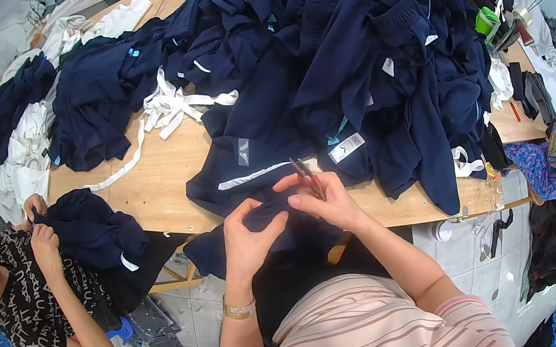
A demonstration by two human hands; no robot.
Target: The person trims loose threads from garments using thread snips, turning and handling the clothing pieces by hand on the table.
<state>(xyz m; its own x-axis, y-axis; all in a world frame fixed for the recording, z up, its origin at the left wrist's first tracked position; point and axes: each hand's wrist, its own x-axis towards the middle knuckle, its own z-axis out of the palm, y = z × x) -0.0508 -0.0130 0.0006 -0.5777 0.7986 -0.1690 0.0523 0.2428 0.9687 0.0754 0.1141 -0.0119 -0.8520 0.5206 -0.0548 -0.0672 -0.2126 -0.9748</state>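
On the table [125, 200], a large pile [343, 35] of navy clothes is lying, spreading over most of the wood. I am not able to tell which pieces are finished and which are waiting, but if they are waiting, much work is probably remaining. Only 1 garment [267, 214] is being handled by this person; it is resting at the near edge of the table, between the 2 hands, and partly hanging below the edge. It is not yet lying aside, so I am judging that this piece is in the middle of its work.

Both forearms are reaching up from the body and are bending inward. The left hand [249, 242] is holding the cloth, the thumb lying over it and other fingers hiding under; the tips of thumb and index finger are standing apart. The right hand [331, 201] is gripping the red snips [311, 182], the blades pointing away from the body, while its thumb and index finger are reaching to the cloth. Whether the blades are parting, I cannot tell.
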